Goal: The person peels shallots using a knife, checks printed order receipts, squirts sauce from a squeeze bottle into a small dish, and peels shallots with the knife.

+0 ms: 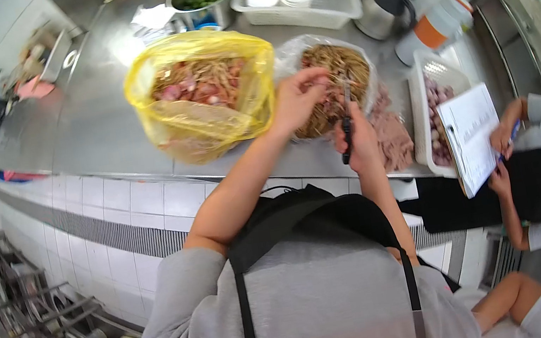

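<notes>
My right hand (360,138) is closed round the black handle of a small knife (347,136), its blade pointing away from me. My left hand (301,98) is beside the blade, thumb and fingers pinched together; what they hold is too small to make out. Both hands are over a clear plastic bag (286,59) full of brown, stringy dry stalks (346,63). To the left stands an open yellow plastic bag (153,128) with reddish bulbs and pale stalks (203,87) inside. A crumpled pinkish cloth (392,138) lies right of my right hand.
A white basket (420,108) of purple-red bulbs stands at the right. Behind are a pot (180,13) of green vegetables, a plastic tub (337,9) with white dishes, a kettle (379,11) and an orange-banded container (430,31). At right, a person holds a clipboard (472,135).
</notes>
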A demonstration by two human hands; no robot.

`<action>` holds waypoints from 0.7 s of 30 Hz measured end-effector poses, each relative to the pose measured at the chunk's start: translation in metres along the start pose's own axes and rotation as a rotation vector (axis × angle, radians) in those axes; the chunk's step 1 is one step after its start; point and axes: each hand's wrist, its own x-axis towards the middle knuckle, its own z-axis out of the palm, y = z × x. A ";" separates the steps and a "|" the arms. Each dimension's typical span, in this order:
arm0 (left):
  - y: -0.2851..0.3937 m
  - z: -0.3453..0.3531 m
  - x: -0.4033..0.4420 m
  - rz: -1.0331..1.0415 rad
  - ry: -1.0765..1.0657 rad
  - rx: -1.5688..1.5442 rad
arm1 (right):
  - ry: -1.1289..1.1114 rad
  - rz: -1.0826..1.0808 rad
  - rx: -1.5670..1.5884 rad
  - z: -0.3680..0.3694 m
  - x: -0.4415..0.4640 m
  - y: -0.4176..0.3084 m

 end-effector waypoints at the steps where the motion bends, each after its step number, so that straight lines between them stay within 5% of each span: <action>1: 0.010 0.006 -0.004 -0.039 0.004 -0.090 | 0.023 0.002 -0.030 -0.012 0.012 0.004; 7: 0.086 0.008 -0.048 0.048 -0.120 -0.183 | 0.120 -0.265 -0.295 0.019 0.025 -0.016; 9: 0.117 -0.013 -0.062 0.112 0.010 -0.088 | 0.026 -0.374 -0.218 0.052 0.016 -0.026; 14: 0.123 -0.087 -0.058 0.068 0.267 -0.345 | -0.461 -0.303 -0.357 0.144 -0.013 -0.019; 21: 0.137 -0.132 -0.070 0.145 0.222 -0.249 | -0.519 -0.224 -0.397 0.195 -0.016 0.011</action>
